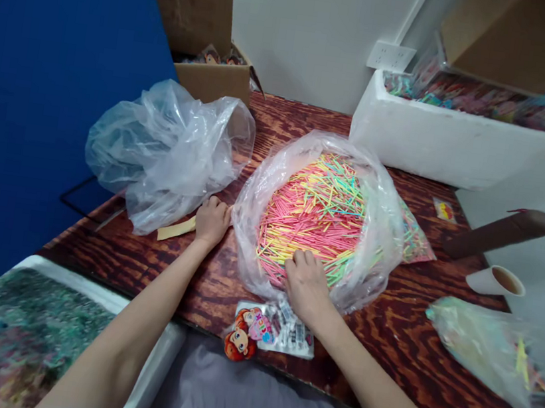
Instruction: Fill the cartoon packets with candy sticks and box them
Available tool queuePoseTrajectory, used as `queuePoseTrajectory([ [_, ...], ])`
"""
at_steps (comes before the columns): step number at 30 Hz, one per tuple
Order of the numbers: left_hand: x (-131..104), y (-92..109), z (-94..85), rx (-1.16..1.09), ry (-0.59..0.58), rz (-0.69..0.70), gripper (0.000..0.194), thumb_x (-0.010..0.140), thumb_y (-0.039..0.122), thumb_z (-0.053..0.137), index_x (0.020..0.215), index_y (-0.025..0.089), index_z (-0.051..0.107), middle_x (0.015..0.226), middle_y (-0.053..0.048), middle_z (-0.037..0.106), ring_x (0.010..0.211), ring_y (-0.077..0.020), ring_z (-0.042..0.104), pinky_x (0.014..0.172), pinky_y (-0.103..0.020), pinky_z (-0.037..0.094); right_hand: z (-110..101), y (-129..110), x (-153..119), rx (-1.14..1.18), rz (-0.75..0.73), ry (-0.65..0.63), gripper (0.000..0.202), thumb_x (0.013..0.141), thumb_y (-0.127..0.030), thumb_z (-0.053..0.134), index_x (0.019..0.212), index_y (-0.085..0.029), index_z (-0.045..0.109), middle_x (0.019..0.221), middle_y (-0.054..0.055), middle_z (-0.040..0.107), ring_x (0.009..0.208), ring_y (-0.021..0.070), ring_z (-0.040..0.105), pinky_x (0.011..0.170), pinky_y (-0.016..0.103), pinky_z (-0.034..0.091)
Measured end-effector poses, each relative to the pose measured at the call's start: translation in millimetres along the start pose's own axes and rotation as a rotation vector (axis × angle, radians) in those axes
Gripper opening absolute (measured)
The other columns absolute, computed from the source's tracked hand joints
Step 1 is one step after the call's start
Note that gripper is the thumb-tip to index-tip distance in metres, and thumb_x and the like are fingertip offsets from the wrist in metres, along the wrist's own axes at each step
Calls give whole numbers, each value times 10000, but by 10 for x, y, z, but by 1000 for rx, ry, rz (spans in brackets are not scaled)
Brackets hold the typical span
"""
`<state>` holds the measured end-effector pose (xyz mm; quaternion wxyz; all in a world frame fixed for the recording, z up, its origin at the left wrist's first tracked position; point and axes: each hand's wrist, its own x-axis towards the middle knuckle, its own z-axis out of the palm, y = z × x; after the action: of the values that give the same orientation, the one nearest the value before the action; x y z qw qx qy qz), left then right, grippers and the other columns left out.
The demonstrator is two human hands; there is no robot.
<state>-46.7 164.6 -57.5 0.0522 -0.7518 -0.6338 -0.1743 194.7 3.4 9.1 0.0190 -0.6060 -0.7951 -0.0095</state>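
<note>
A clear plastic bag (pixel 249 228) stands with its mouth spread wide on the table, full of thin pink, yellow, green and blue sticks (pixel 316 216). My right hand (pixel 308 285) is at the bag's near side, fingers curled down onto the sticks, with its fingertips partly hidden. Just left of the bag, my left hand (pixel 212 223) is closed low over the table, its knuckles by the bag's edge. A pale yellow strip (pixel 177 228) runs out from under it; whether the hand grips the strip or the bag's edge is hidden. Cartoon-figure packets (pixel 256 329) lie at the table's front edge.
Crumpled clear plastic (pixel 174 144) lies at the left, before a cardboard box (pixel 213 79). A white foam box (pixel 407 135) stands at the back right. Along the right are a brown object (pixel 504 234), a paper cup (pixel 483 280) and a plastic bag (pixel 479 345).
</note>
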Motion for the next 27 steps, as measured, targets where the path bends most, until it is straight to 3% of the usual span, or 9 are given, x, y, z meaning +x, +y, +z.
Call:
queuePoseTrajectory([
  [5,1,-22,11,-70,28,-18,401,946,417,377,868,169,683,966,-123,564,958,-274,518,812,-366,399,-47,43,-43,-18,-56,-32,76,882,-165,569,919,-162,636,1007,124,592,978,272,464,808,383,350],
  [10,-3,-35,13,-119,51,-31,410,943,436,391,837,169,684,949,-117,569,940,-261,529,795,-351,403,-2,-93,109,3,-24,-22,174,884,-309,608,923,-143,643,1005,131,597,977,278,472,817,390,358],
  [17,6,-45,41,-133,90,-42,406,937,453,407,813,178,679,899,-92,570,893,-245,538,761,-337,409,92,-202,277,-67,-115,-79,203,820,-281,654,933,-112,650,952,151,607,938,301,489,770,405,350],
  [22,14,-42,34,-153,110,-47,393,934,446,415,804,183,677,883,-86,568,882,-243,543,757,-334,413,99,-147,309,-98,-132,-122,148,841,-167,592,963,-98,640,956,160,617,917,300,506,752,393,344],
  [27,9,-38,38,-160,105,-54,383,931,445,422,814,186,680,888,-85,569,884,-245,547,768,-337,419,109,93,346,101,-39,-56,107,884,-223,552,938,-139,589,954,137,639,878,259,534,746,338,346],
])
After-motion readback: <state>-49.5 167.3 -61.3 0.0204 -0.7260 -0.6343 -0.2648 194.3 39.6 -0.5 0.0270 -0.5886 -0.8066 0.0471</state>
